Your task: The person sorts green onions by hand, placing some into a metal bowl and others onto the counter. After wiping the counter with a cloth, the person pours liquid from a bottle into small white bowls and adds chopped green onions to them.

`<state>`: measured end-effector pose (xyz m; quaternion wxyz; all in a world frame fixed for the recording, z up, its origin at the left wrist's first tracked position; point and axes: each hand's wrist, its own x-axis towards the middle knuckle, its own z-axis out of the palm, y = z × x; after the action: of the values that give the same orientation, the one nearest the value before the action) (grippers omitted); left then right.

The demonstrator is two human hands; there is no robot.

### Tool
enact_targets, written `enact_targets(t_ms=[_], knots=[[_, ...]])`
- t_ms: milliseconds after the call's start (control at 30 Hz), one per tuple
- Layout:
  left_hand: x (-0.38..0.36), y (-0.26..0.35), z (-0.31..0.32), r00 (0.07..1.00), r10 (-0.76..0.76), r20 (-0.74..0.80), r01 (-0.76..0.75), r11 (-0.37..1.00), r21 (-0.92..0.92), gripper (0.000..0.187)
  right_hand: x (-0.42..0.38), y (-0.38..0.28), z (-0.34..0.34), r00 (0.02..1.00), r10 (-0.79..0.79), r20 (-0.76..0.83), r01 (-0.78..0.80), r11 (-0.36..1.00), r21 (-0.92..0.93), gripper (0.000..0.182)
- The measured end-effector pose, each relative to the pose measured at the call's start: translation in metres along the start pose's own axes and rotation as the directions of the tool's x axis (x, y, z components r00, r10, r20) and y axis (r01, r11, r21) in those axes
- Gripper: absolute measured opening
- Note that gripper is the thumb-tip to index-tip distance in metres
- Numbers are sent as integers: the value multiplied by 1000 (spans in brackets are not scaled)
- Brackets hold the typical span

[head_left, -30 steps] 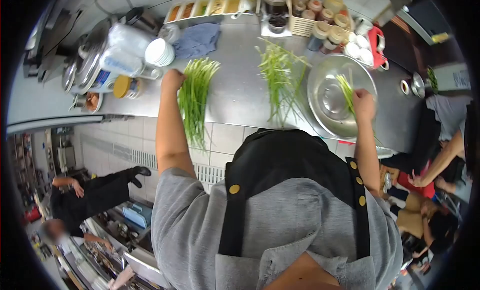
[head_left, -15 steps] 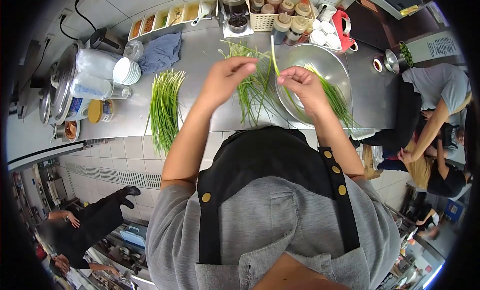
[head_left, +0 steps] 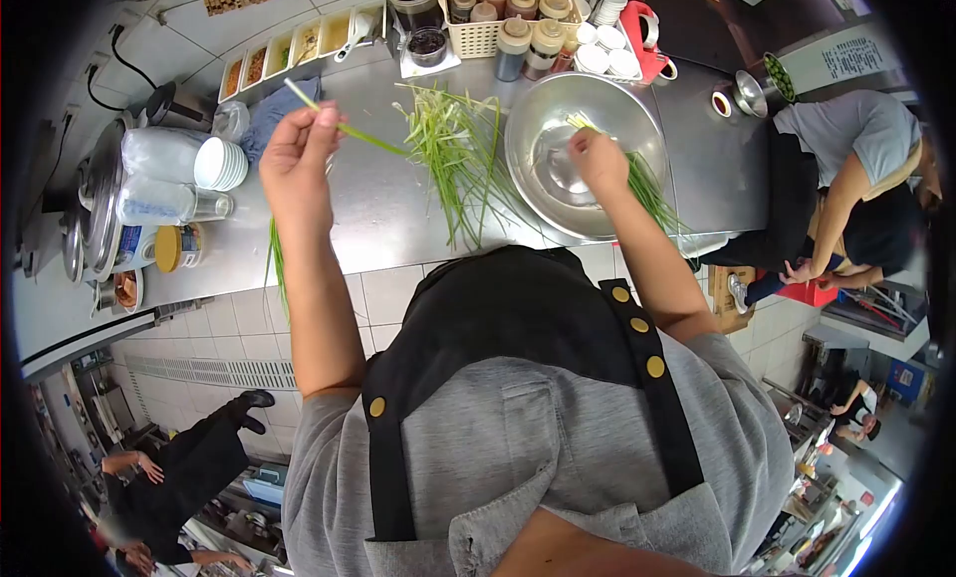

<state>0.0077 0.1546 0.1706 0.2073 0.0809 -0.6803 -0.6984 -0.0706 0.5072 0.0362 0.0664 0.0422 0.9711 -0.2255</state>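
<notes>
My left hand point(head_left: 299, 159) is raised over the left side of the counter, thumb and fingers pinching a single scallion point(head_left: 366, 138). Its pale end points up and to the left. Behind my left forearm, a bunch of scallions point(head_left: 276, 268) is mostly hidden. My right hand point(head_left: 600, 165) hangs over a wide steel bowl point(head_left: 533, 184) with its fingers curled together; what they hold, if anything, is hidden. Scallions point(head_left: 652, 194) lie along the bowl's right side, their green ends hanging past the rim. Between the hands lies a loose heap of peeled scallion leaves point(head_left: 443, 144).
Sauce bottles point(head_left: 513, 49) stand by a cream basket point(head_left: 473, 39) at the back. A row of topping containers point(head_left: 282, 59) lines the wall. Stacked cups point(head_left: 220, 165) and a yellow-lidded tub point(head_left: 179, 247) stand left. A person point(head_left: 861, 149) works at the right.
My left hand has moved left and now pinches a scallion. My right hand, which held up a scallion, has lowered over the bowl. The view has shifted slightly.
</notes>
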Motion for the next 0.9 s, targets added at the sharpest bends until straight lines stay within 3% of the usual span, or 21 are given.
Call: enact_targets(t_ms=[67, 100, 167, 233, 267, 300, 333, 467, 533, 567, 633, 700, 767, 900], knots=[[-7, 3, -4, 999, -34, -15, 34, 999, 8, 18, 25, 37, 13, 982, -28, -189, -22, 967, -253, 23], [-10, 2, -4, 999, -32, -17, 32, 999, 11, 18, 33, 53, 21, 982, -30, -188, -19, 968, -251, 23], [-16, -4, -4, 998, -65, 24, 65, 998, -10, 19, 42, 70, 27, 994, 10, -112, -70, 838, -542, 34], [-20, -6, -4, 997, -79, 3, 79, 996, -29, 18, 46, 77, 21, 997, -28, -65, -13, 827, -562, 33], [-21, -8, -6, 997, -77, 2, 77, 997, -24, 18, 49, 79, 17, 992, 58, 116, -21, 954, -298, 32], [-23, -9, -8, 997, -76, 2, 76, 997, -18, 18, 50, 81, 15, 946, 89, 312, -88, 996, -17, 31], [-24, -10, -10, 997, -80, 1, 80, 997, -16, 18, 49, 87, 23, 952, 14, 306, -111, 947, 302, 26], [-26, -14, -12, 996, -91, -15, 91, 996, 14, 18, 60, 108, 34, 902, 80, 424, -299, 824, 481, 24], [-27, -15, -10, 995, -94, -16, 94, 995, 14, 18, 63, 118, 36, 959, 91, 268, -153, 963, 223, 20], [-29, -14, -9, 996, -86, -11, 86, 995, 39, 18, 58, 114, 34, 959, 91, 268, -153, 963, 222, 20], [-30, -14, -9, 997, -79, -8, 79, 995, 65, 18, 33, 75, 17, 982, -40, -186, 28, 998, -64, 20], [-30, -15, -8, 999, -51, 3, 51, 996, 70, 18, 14, 37, 2, 987, -38, -157, 35, 999, -26, 17], [-32, -11, -5, 998, -55, 9, 54, 994, 93, 18, 6, 13, 1, 989, -109, 100, 123, 981, -147, 15], [-34, -10, 0, 999, -48, 17, 45, 991, 124, 17, 5, 9, 46, 973, -178, 147, 205, 958, -200, 16]])
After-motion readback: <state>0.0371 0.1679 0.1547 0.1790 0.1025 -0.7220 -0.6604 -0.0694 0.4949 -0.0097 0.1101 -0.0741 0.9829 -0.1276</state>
